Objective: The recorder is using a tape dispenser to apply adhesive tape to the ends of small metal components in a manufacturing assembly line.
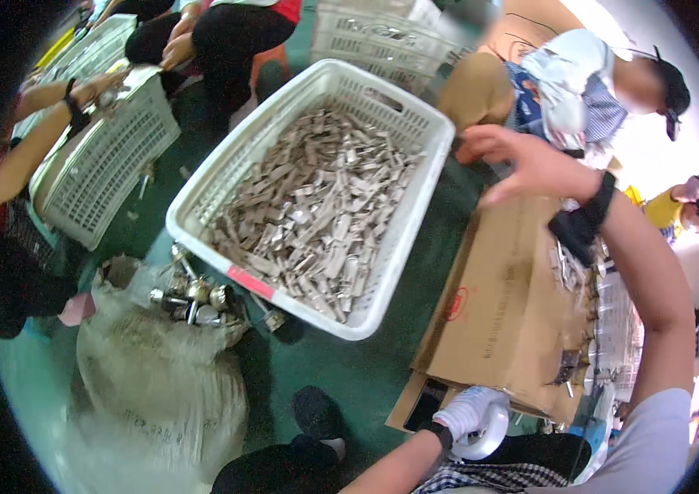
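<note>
While the left hand point(458, 414), in a white knit glove, has its fingers wrapped over a pale roll of tape point(493, 434), the roll sits low in view, just beside the near end of a brown cardboard carton point(493, 288). Roll: probably light, with a firm ring shape and slick side faces; the outer face likely tacky, so best hold is across the rim or through the core, fingers off the adhesive. Knit glove may snag on it. Carton: panels look stiff but likely thin, apt to buckle under a push mid-panel and to flex at folds; sounder hold at the edges and corners, palms flat. Weight can't be judged, contents hidden. Right hand point(535, 165), bare, is raised near the carton's far end, fingers spread and curved, thumb apart; no firm grip visible, though blur hides whether a thin strip lies between the fingers. A dark, phone-like rectangle point(426, 403) lies on the board at the carton's near left corner. Left of the carton, a white plastic crate point(351, 329) holds a heap of silvery metal pieces point(325, 214), likely heavy in bulk. Below the crate, a woven sack point(160, 379) with metal fittings point(193, 300) at its mouth, on green floor point(374, 366). Farther out, a person in a dark cap point(584, 95) sits beyond the right hand.
</note>
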Demonstrator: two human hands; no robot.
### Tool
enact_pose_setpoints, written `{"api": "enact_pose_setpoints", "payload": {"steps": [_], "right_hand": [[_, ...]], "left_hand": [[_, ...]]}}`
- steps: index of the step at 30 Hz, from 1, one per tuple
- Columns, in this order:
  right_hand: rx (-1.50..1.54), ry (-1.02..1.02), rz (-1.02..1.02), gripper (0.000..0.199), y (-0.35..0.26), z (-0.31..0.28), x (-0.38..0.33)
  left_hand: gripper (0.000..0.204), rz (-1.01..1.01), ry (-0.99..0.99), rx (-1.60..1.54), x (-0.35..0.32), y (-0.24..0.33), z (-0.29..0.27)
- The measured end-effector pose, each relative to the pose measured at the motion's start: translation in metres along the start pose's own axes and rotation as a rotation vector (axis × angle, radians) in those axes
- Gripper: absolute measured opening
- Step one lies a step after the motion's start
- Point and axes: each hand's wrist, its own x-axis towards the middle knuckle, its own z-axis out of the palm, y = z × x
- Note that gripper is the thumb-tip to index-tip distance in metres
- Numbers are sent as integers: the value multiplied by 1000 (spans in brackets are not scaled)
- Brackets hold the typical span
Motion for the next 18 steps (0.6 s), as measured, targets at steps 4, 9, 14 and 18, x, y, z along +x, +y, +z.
{"api": "enact_pose_setpoints", "payload": {"steps": [4,9,14,18], "right_hand": [[-120,-173,-396,102,-62,128,107],[-408,-339,25,120,-75,248,166],[-566,-610,44,118,-101,265,157],[-603,-684,86,118,-100,264,145]], "left_hand": [[39,-12,-64,-20,10,-5,9],[24,198,180,115,14,-28,36],[24,88,169,87,23,-44,42],[27,230,146,26,17,-33,28]]}}
